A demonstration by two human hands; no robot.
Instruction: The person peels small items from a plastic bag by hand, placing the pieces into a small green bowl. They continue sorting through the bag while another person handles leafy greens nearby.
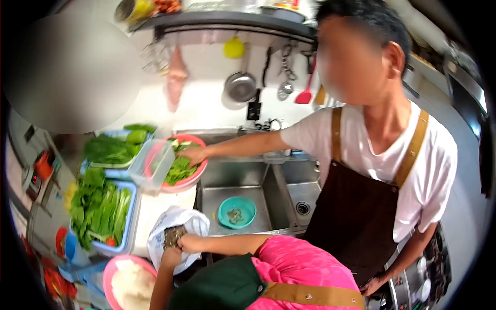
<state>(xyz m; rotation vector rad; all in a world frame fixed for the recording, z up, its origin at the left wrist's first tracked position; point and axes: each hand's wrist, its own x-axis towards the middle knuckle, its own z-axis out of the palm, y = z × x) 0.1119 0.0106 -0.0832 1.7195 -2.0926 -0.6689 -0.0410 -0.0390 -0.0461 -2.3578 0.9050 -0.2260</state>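
Observation:
My left hand (171,256) and my right hand (191,243) are close together at the near side of an opened white plastic bag (199,223). Both have curled fingers, and what is between them is too small to make out. Inside the bag lies a grey-brown heap of what look like raw shrimp (174,235). Right of the bag, a teal bowl (248,213) stands in the sink with a few greyish shrimp-like pieces (235,215) in it. A pink basin (109,273) holding something pale is to the left of my left hand.
A co-worker in a brown apron (354,217) stands at right, one hand (192,154) in a red basin (199,173) of greens. Leafy vegetables fill blue trays (126,238) at left. A clear plastic container (157,165) adjoins the basin. Utensils hang below a shelf (227,19).

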